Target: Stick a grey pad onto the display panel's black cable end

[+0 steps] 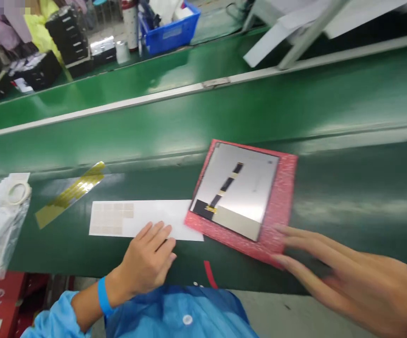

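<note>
An LCD panel (246,192) with a silver back and a dark flex cable (227,184) lies on a pink foam sheet (283,197), slightly turned. My right hand (351,272), a little blurred, touches the foam's lower right corner with stretched fingertips and the thumb apart. To the left, a white label sheet (175,218) with pale rectangular stickers lies flat, its right end meeting the foam. My left hand (149,258) is over this sheet's lower edge, fingers loosely extended and nothing visible in them.
A strip of yellow tape pieces (71,195) lies at left. Beyond it are plastic bags with a tape roll (18,192). A red strip (209,274) is by the bench's near edge. A metal rail (154,97) crosses behind, with a blue bin (170,33) further back.
</note>
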The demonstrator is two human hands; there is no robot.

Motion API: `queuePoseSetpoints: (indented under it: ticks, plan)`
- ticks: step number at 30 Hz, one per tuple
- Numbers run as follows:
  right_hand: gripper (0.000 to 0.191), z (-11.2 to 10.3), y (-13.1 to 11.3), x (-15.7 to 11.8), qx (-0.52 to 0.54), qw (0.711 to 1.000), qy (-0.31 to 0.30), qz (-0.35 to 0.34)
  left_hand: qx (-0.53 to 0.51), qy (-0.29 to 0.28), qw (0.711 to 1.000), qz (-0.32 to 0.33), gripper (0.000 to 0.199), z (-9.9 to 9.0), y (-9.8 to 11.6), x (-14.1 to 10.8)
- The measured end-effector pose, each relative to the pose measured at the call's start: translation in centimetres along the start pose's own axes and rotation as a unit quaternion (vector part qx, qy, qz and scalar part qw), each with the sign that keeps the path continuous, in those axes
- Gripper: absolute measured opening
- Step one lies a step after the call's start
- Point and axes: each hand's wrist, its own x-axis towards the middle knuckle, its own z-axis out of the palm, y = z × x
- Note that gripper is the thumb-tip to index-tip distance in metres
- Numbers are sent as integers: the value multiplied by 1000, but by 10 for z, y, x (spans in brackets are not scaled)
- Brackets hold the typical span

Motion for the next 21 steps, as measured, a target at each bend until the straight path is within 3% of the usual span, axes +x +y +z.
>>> queuePoseSetpoints:
  ticks: [3, 7, 11, 21]
  plan:
    - [27, -5, -33, 31, 43, 997, 38, 54, 12, 30, 999, -38, 38, 8, 7, 21]
    - [32, 18, -55, 41, -92, 976, 55, 191, 40, -21, 999, -6, 53, 27, 19, 50]
    - [32, 29, -49, 29, -180, 949, 21, 260, 51, -42, 997, 33, 52, 35, 32, 56]
    - [32, 11, -32, 25, -125, 955, 19, 267, 3, -32, 996, 83, 41, 29, 44, 54]
